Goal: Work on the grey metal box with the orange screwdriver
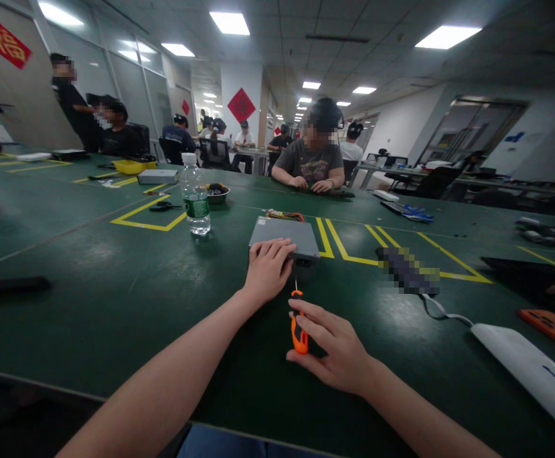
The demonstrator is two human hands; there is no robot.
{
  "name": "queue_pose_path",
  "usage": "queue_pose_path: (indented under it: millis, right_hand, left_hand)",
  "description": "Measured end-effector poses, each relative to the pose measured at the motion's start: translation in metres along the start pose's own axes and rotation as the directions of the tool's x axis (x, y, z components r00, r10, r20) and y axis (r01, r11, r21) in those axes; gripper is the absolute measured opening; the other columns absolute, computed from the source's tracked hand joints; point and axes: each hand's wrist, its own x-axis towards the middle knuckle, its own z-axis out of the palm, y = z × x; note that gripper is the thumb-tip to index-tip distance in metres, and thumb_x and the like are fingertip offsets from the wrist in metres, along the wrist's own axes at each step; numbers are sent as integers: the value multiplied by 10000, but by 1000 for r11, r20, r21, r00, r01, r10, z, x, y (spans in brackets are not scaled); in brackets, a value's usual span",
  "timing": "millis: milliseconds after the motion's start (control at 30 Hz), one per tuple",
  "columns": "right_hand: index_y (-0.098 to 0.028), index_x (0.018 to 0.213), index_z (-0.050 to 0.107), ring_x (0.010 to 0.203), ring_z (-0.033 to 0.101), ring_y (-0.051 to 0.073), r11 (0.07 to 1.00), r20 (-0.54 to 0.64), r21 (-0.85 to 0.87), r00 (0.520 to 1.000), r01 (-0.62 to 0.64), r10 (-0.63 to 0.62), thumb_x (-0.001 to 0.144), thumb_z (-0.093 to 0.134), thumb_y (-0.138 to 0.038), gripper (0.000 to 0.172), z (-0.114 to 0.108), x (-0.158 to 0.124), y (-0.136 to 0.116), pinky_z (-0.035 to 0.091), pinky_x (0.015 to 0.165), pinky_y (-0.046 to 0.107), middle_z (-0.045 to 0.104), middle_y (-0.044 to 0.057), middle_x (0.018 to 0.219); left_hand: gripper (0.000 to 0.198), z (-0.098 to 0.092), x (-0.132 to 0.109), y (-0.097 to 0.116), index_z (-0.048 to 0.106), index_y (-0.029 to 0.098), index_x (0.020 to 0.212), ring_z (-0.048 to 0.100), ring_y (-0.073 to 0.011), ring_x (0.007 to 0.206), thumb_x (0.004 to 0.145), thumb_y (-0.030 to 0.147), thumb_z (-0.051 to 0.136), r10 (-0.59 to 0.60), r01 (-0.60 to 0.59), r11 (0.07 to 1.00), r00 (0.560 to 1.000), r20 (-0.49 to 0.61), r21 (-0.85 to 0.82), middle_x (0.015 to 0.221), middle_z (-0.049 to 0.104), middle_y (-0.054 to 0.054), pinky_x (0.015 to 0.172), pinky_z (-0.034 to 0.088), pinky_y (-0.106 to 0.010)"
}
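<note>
"Where is the grey box [284, 234]?"

"On the green table [105, 318], right in front of the person. It sits well in from the near edge."

"What are the hands doing?"

"The left hand [268, 270] lies on top of the box, at the near side, with its fingers close together. I can't tell if its thumb is squeezing the box. The right hand [332, 350] has its fingers and thumb curled around the orange screwdriver [300, 337]. The thin rod points at the near side of the box, but the tip is too dark for me to see what it touches."

"What could go wrong?"

"I think the tip could slip if it leans or if the box slides. Then it might poke the left hand, which is just beside the rod. If the box got shoved away, it might squash the wires [284, 215] at its back."

"Is there room to move?"

"I'd say so. The water bottle [195, 207] stands off to the left, apart from the box. On the right, the white block [520, 362] and its cord [447, 313] are well apart from the screwdriver. Pulling far back would bring the right hand near the table's edge."
</note>
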Motion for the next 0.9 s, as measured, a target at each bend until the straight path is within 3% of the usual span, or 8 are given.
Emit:
queue_pose_path:
  millis: [133, 267, 467, 633, 900]
  right_hand:
    - [-151, 1161, 405, 1075, 565, 240, 995, 63, 79, 996, -62, 57, 859, 543, -405, 418, -1, -2, 0, 520, 837, 363, 520, 183, 1217]
    - [-140, 1254, 403, 1118, 528, 256, 999, 159, 14, 986, -45, 42, 887, 485, -361, 436, -5, -1, -2, 516, 837, 369, 477, 191, 1248]
    - [-153, 1223, 390, 1099, 543, 250, 997, 6, 68, 999, -38, 37, 893, 478, -347, 393, -3, -2, 2, 522, 826, 371, 490, 184, 1205]
    - [-157, 1241, 358, 1129, 530, 254, 993, 46, 102, 998, -52, 48, 894, 479, -331, 407, -5, -5, 5, 510, 859, 391, 455, 197, 1261]
    - [-129, 1187, 427, 1084, 553, 267, 996, -80, 83, 996, -24, 31, 819, 512, -233, 391, -27, -18, 8, 515, 826, 390, 562, 170, 1141]
  left_hand:
    - [268, 0, 0, 0, 523, 273, 1136, 447, -188, 1183, 875, 234, 472, -1, 1, 1000, 1000, -5, -3, 1259, 559, 4, 983, 262, -395]
    - [276, 0, 0, 0, 522, 275, 1144, 445, -187, 1184, 876, 235, 472, 2, -2, 1000, 1000, 1, 2, 1260, 557, 2, 985, 264, -391]
    - [279, 0, 0, 0, 529, 277, 1143, 447, -192, 1185, 873, 234, 475, -6, 6, 1000, 1000, 8, 7, 1257, 560, -3, 985, 267, -390]
    - [275, -1, 0, 1, 527, 277, 1141, 449, -192, 1187, 875, 233, 472, -11, 11, 1000, 1000, 9, 8, 1260, 560, 1, 978, 274, -395]
    - [270, -3, 0, 1, 524, 271, 1137, 449, -187, 1187, 876, 227, 473, -7, 7, 1000, 1000, 14, 10, 1261, 559, 0, 984, 266, -388]
